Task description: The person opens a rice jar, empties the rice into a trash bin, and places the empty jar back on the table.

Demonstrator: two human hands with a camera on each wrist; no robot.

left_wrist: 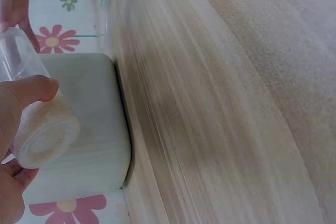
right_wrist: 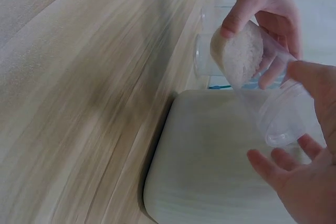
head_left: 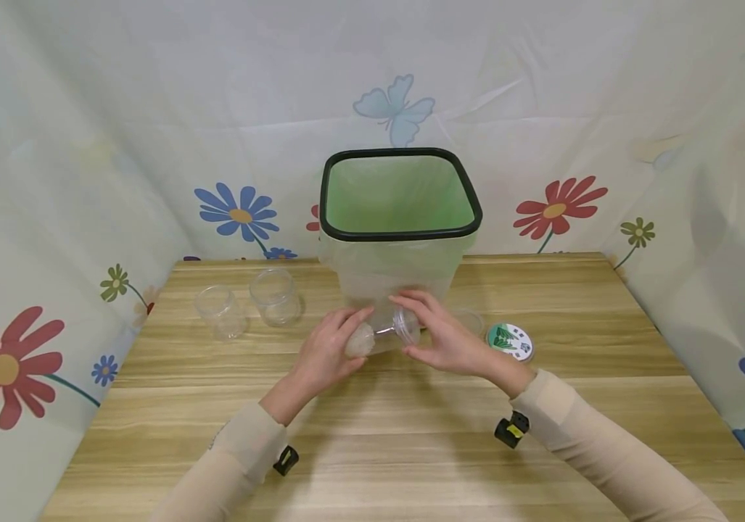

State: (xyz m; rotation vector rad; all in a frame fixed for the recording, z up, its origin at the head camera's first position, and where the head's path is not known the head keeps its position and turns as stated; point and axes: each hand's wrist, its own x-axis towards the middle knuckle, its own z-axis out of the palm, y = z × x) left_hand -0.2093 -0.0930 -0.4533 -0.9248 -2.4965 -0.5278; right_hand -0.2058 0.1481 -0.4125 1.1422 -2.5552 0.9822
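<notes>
A clear plastic jar lies tilted on its side in the air, in front of the bin. White grains gather at its base end. My left hand grips that end, thumb and fingers on opposite sides, as the left wrist view also shows with the jar's base facing the camera. Around the open, threaded mouth is my right hand, with its thumb and fingers spread about the rim. Part of the jar is hidden behind the fingers.
A pale green bin with a black rim stands behind the hands. Two clear jars are at the left on the wooden table. To the right lie a green-and-white round lid and a clear disc.
</notes>
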